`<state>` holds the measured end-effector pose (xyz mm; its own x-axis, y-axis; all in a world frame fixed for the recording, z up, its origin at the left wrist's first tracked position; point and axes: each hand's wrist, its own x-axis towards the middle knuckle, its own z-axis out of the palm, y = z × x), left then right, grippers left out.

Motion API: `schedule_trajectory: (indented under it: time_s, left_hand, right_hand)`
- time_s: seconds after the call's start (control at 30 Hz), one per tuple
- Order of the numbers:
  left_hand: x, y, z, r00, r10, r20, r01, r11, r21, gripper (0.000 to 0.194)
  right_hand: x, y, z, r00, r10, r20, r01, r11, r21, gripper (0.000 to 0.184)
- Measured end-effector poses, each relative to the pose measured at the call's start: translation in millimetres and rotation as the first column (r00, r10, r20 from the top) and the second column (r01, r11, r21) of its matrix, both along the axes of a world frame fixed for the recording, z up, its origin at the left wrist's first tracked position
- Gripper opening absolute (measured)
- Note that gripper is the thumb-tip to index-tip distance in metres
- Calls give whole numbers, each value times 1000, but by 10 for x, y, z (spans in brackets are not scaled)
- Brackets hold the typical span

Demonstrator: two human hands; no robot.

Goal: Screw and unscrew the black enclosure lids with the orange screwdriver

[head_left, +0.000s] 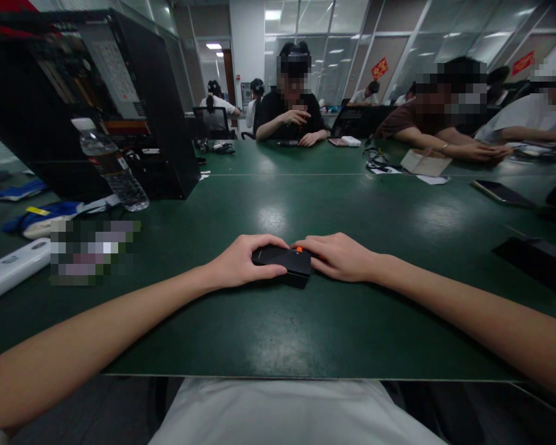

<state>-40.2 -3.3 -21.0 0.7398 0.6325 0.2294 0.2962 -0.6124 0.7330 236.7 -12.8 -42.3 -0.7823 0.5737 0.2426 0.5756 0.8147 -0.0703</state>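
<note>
A small black box (pixel 291 262) lies on the green table in front of me. My left hand (pixel 238 262) is closed around its left end, with the thumb along the near side and the fingers over the far side. At the box's right end is my right hand (pixel 345 256), its fingers bent and drawn together against that end. A small orange piece (pixel 299 250) shows by the right fingertips. What those fingers grip is mostly hidden by the hand.
On the left stand a black computer case (pixel 152 111) and a water bottle (pixel 113 164), beside a white device (pixel 16 269). A phone (pixel 503 193) and a dark flat object (pixel 537 259) lie right. Several people sit around; cables (pixel 377 161) and a beige box (pixel 426 162) lie farther back.
</note>
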Motion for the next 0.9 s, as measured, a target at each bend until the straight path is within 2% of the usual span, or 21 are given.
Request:
schedule_trajectory:
  time_s: [0.33,0.6,0.9]
  left_hand:
    - [2,3,-1,1000,-16,9,15,999,31,43]
    - [6,7,13,1000,-23,-4,23,999,45,43]
    - [0,11,1,999,-35,12,35,998,47,43]
  right_hand:
    - [8,30,-18,999,-9,-53,7,999,-32,36]
    - [103,103,-11,999,43,31,-45,996,82,34]
    - [379,288,25,997,-52,55,51,998,24,37]
